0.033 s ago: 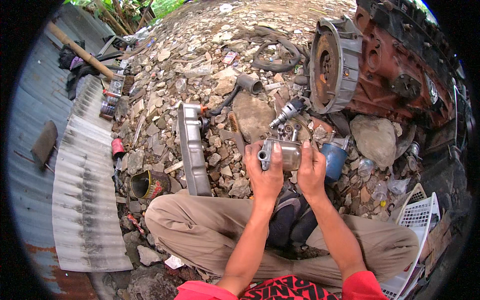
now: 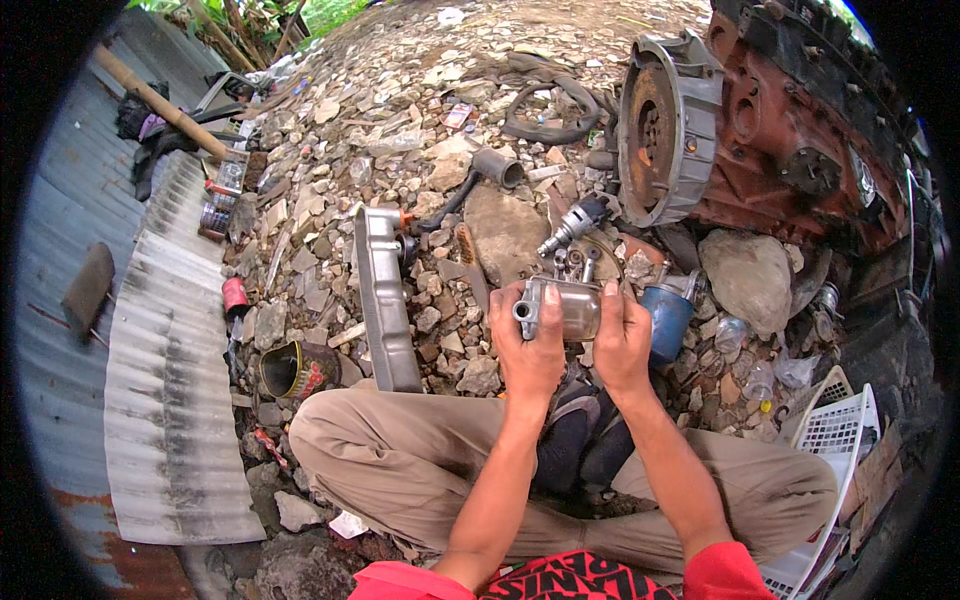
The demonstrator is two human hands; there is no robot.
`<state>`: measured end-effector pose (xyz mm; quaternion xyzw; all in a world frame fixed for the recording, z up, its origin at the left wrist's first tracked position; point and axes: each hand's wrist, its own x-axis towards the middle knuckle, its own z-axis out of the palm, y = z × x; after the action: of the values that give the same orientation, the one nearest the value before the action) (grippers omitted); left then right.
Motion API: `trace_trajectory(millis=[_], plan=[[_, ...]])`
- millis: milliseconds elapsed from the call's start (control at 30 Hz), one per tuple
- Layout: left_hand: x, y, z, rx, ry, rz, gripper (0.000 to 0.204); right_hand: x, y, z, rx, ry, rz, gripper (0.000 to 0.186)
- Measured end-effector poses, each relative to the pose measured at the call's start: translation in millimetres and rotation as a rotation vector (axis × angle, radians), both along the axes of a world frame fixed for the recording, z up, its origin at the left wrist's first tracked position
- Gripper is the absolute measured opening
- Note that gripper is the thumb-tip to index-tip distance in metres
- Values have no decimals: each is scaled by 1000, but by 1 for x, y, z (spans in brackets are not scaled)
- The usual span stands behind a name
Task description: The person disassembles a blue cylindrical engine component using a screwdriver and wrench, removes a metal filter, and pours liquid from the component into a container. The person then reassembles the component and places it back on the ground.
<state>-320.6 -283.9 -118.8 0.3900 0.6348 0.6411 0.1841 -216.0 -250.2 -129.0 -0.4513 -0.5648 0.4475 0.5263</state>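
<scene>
With my left hand (image 2: 530, 350) and my right hand (image 2: 622, 345) I grip opposite sides of a metal engine part (image 2: 570, 310) with a rounded smoky-grey body and an open port on its left end. Behind it lies a silver cylindrical component (image 2: 575, 225) by a flat stone (image 2: 495, 220). A blue canister (image 2: 667, 320) stands just right of my right hand. A long silver valve cover (image 2: 385, 310) lies left of my hands, with a wooden-handled brush (image 2: 467, 250) near it. My crossed legs are below my forearms.
A rusty engine block (image 2: 780, 140) with a round housing (image 2: 670, 130) fills the upper right. Gravel carries a hose (image 2: 560, 100), a tin can (image 2: 300, 370) and a red bottle (image 2: 234, 295). Corrugated sheets (image 2: 165, 400) line the left; a white plastic basket (image 2: 835, 430) is at lower right.
</scene>
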Motion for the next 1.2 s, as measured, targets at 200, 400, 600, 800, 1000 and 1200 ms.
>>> trace_trajectory(millis=[200, 400, 600, 800, 1000, 1200], plan=[[-2, 0, -12, 73, -5, 54, 41, -8, 2, -4, -78, 62, 11, 48], [-11, -5, -7, 78, 18, 183, 46, -20, -8, 8, -218, 30, 139, 59], [-18, 0, -17, 59, -20, 227, 45, -18, -13, 7, -274, 30, 196, 54], [-20, 0, -14, 75, 45, 231, 47, -18, -10, 12, -267, 10, 252, 48], [-23, 1, -17, 65, 40, 246, 50, -19, -13, 16, -203, -40, 249, 46], [-29, 2, -22, 22, -95, 166, 49, -23, -11, 1, -196, 35, 229, 47]])
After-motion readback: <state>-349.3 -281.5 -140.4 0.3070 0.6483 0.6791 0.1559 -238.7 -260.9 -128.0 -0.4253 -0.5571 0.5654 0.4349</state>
